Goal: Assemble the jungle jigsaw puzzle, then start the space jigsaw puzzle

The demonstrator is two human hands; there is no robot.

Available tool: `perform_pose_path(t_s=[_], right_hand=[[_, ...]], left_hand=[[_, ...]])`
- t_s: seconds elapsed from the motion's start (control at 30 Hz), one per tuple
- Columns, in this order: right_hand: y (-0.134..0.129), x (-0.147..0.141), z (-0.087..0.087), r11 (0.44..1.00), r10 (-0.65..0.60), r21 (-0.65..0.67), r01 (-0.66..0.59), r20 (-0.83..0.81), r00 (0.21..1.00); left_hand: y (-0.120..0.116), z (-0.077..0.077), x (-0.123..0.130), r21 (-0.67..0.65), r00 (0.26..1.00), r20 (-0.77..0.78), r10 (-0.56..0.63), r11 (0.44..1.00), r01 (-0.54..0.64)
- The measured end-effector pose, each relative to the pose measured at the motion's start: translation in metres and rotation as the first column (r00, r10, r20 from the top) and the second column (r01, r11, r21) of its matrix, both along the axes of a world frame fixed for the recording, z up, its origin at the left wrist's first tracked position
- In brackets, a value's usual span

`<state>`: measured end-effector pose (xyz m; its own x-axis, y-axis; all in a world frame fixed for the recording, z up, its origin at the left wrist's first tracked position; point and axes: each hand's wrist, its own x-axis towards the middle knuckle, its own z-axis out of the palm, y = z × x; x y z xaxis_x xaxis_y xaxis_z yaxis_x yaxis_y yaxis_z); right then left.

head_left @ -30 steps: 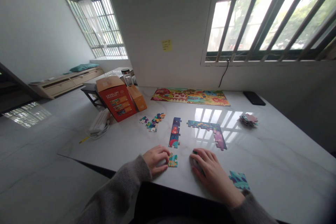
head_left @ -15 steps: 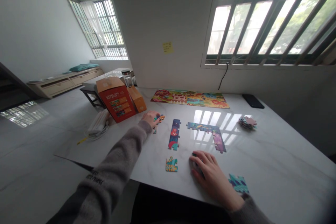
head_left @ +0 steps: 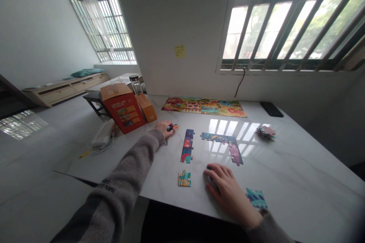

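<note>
Foreground, lower centre: the right hand (head_left: pixel 229 190) lies palm down on the white marble tabletop (head_left: pixel 302 171), fingers loosely spread, with a sliver of a dark object showing under the fingertips; what it is cannot be told. To its left, well clear of the fingers, sits a small joined puzzle section (head_left: pixel 184 178); at its lower right lies a teal and purple puzzle section (head_left: pixel 256 198).

Middle ground: the left hand (head_left: pixel 164 128), emerging from a grey knit sleeve (head_left: pixel 119 186) with dark lettering too foreshortened to read, curls over a small cluster of puzzle pieces (head_left: pixel 172 127). Whether the fingers pinch a piece cannot be told. Farther right lie a vertical puzzle strip (head_left: pixel 187 146), an L-shaped puzzle section (head_left: pixel 216 136) and a stack of loose pieces (head_left: pixel 265 132).

The pieces appear to be light, stiff card, best taken by their edges; joined sections may part if lifted from one end.

Background: an assembled animal-scene puzzle (head_left: pixel 203 106) lies along the far edge. At upper left of it stands a red box (head_left: pixel 123 110) printed "LEVEL UP PUZZLES", beside an orange carton (head_left: pixel 146 108). A yellow sticky note (head_left: pixel 180 51) on the wall carries illegible handwriting.
</note>
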<state>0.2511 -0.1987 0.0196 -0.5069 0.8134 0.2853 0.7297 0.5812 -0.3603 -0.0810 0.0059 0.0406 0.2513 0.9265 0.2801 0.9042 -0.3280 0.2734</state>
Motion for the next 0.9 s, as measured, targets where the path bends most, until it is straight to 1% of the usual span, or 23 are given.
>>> perform_pose_path(t_s=[0.1, 0.2, 0.3, 0.4, 0.5, 0.6, 0.67, 0.7, 0.77, 0.83, 0.9], right_hand=[[0.000, 0.000, 0.001, 1.000, -0.004, 0.005, 0.004, -0.002, 1.000], [-0.001, -0.001, 0.002, 1.000, -0.004, -0.002, 0.004, -0.006, 1.000], [-0.002, 0.000, 0.004, 1.000, 0.006, -0.017, -0.006, -0.029, 1.000], [0.002, 0.002, 0.010, 0.999, 0.016, -0.030, -0.019, -0.098, 0.995], [0.018, 0.002, 0.022, 0.999, -0.013, -0.031, 0.006, -0.231, 0.973], [0.049, -0.002, 0.034, 0.993, -0.121, -0.052, 0.109, -0.381, 0.916], [0.071, -0.006, 0.038, 0.988, -0.157, -0.067, 0.142, -0.422, 0.893], [0.082, -0.009, 0.038, 0.988, -0.151, -0.095, 0.121, -0.438, 0.886], [0.097, -0.014, 0.033, 0.981, -0.085, -0.194, -0.015, -0.500, 0.862], [0.104, -0.018, 0.025, 0.952, -0.054, -0.270, -0.145, -0.614, 0.787], [0.104, -0.020, 0.018, 0.931, -0.103, -0.311, -0.190, -0.724, 0.682]], left_hand=[[-0.014, 0.001, 0.013, 0.071, 0.978, 0.156, -0.138, 0.989, 0.128], [-0.031, -0.002, 0.033, 0.183, 0.913, 0.288, -0.289, 0.952, 0.244], [-0.045, -0.008, 0.057, 0.297, 0.844, 0.321, -0.431, 0.891, 0.342], [-0.058, -0.012, 0.080, 0.324, 0.808, 0.293, -0.511, 0.848, 0.419], [-0.069, -0.014, 0.098, 0.356, 0.785, 0.274, -0.555, 0.817, 0.453], [-0.078, -0.014, 0.110, 0.397, 0.752, 0.263, -0.605, 0.778, 0.487], [-0.082, -0.015, 0.114, 0.417, 0.724, 0.253, -0.642, 0.747, 0.517], [-0.083, -0.015, 0.115, 0.425, 0.709, 0.244, -0.662, 0.730, 0.536], [-0.085, -0.017, 0.116, 0.435, 0.684, 0.227, -0.693, 0.701, 0.566], [-0.084, -0.019, 0.115, 0.436, 0.666, 0.233, -0.708, 0.689, 0.579], [-0.081, -0.022, 0.115, 0.439, 0.658, 0.279, -0.699, 0.703, 0.560]])
